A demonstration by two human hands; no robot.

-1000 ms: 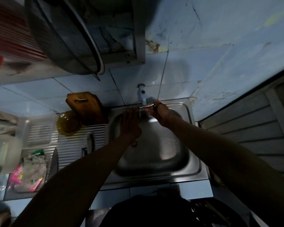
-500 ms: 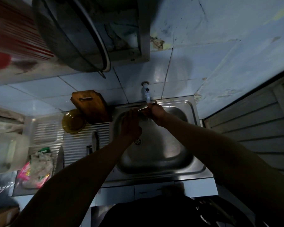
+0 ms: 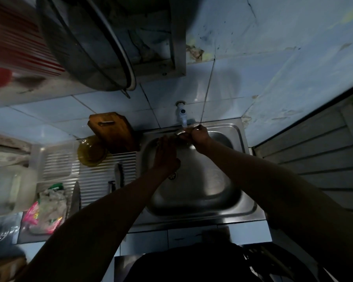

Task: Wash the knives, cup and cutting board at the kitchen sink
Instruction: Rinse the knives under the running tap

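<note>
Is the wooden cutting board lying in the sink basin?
No, the cutting board leans against the tiled wall left of the sink, above the ribbed drainboard.

Both forearms reach forward from the lower edge of view, converging toward the middle. Left hand (image 3: 165,153): back toward the camera, fingers extended and held together, pointing forward; wrist straight. Right hand (image 3: 197,134): slightly ahead of the left, fingers curled around a small metal object that is too dark and blurred to identify; wrist bent inward, fingertips close to those of the left hand.
</note>
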